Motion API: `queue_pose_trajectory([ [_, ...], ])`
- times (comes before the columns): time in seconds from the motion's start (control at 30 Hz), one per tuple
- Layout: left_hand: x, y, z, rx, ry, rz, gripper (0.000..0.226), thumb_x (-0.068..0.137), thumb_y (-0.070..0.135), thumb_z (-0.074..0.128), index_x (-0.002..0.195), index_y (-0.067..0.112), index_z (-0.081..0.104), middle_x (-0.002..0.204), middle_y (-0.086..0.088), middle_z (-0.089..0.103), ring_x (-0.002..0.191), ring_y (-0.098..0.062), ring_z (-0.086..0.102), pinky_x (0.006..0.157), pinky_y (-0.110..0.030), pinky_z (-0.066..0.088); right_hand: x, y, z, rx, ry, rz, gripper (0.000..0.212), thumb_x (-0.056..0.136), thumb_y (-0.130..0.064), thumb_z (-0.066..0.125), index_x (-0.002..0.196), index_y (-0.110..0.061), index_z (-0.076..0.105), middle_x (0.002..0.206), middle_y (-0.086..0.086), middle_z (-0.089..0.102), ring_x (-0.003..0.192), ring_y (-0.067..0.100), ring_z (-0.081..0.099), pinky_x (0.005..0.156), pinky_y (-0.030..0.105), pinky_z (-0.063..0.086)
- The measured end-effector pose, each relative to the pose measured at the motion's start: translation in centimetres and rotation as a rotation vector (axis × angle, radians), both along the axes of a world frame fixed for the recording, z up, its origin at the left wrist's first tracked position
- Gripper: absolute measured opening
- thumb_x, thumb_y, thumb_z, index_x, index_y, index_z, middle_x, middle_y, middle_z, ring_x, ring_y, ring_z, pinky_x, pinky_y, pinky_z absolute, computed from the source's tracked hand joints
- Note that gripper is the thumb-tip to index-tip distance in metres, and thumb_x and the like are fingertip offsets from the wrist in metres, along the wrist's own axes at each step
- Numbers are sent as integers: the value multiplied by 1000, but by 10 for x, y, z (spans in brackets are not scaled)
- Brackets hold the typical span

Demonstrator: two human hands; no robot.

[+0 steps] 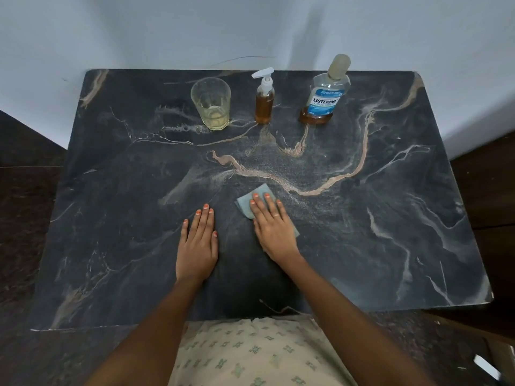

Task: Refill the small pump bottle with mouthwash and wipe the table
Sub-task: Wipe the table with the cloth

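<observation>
A small pump bottle (264,100) with a white pump stands upright at the back of the dark marble table (362,213), nearly full of amber liquid. To its right stands a capped Listerine mouthwash bottle (326,96) with a little amber liquid at its bottom. My right hand (271,227) presses flat, fingers straight, on a folded light-blue cloth (259,196) near the table's middle. My left hand (198,240) rests flat on the bare tabletop, left of the cloth.
A clear drinking glass (211,104) with a little pale liquid stands left of the pump bottle. A pale wall runs right behind the table's back edge. Dark floor surrounds the table on both sides.
</observation>
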State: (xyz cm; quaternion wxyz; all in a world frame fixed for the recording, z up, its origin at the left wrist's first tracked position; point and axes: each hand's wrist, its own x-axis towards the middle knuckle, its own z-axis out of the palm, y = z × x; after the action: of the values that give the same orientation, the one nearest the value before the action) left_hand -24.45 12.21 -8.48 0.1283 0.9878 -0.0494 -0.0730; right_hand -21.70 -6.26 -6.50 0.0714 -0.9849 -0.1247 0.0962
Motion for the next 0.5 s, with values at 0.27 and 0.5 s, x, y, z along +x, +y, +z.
queue_pose_trajectory([
  [0.27, -1, -1, 0, -26, -22, 1, 58, 90, 32, 10, 143, 10, 19, 152, -6, 22, 141, -18, 16, 116, -40, 9, -18, -106, -4, -12, 12, -437, 45, 99, -17, 32, 142, -10, 23, 154, 5, 18, 142, 29, 8, 115, 46, -1],
  [0.5, -2, -1, -2, -39, -22, 5, 54, 92, 27, 18, 143, 10, 17, 153, -5, 18, 142, -17, 14, 117, -40, 6, -27, -51, -1, 92, 21, -416, 45, 99, -21, 29, 143, -12, 22, 154, 5, 16, 143, 30, 4, 115, 45, -1],
])
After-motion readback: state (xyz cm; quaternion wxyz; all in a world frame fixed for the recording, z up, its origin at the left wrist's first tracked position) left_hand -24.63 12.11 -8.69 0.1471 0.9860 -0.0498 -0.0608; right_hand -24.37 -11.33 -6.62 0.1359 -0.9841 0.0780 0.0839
